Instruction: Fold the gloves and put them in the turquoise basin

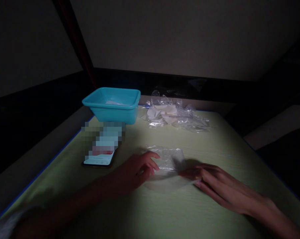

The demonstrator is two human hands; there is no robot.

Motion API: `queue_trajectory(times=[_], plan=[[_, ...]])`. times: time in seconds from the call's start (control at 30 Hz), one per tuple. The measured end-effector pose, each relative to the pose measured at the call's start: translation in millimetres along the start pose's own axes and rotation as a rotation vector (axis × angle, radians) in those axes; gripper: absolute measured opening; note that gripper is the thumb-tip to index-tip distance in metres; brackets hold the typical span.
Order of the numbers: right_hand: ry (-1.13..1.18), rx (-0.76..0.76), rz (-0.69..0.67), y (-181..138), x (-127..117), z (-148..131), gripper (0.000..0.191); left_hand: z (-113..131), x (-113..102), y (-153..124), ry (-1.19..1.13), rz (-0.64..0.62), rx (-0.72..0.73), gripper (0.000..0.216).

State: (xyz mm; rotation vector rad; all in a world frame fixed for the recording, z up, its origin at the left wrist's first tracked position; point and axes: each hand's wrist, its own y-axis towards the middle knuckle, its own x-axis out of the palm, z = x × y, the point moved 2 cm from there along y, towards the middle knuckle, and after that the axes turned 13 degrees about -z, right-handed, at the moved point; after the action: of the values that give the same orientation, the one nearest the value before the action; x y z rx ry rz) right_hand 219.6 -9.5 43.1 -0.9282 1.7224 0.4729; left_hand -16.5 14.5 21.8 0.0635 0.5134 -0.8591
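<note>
From the head view, my left hand [136, 169] pinched the left edge of the clear plastic pouch [168, 159], which lay flat on the table [150, 212] before me; my right hand [214, 181] touched its right edge, grip too dim to tell; I judged the slick film could slip free, being barely held.

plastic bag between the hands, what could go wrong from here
The light is dim and the clear bag is hard to see, so the left hand and right hand may misjudge its opening. The thin round sheet seems partly out of the bag and could crease if tugged. The phone lies close to the left hand and might get nudged.
</note>
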Motion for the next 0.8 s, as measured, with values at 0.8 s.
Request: queue_trajectory(times=[0.8], plan=[[0.593, 0.247, -0.037, 3, -5, 11, 0.031, -11, -17, -5, -0.314, -0.110, -0.175, 0.024]])
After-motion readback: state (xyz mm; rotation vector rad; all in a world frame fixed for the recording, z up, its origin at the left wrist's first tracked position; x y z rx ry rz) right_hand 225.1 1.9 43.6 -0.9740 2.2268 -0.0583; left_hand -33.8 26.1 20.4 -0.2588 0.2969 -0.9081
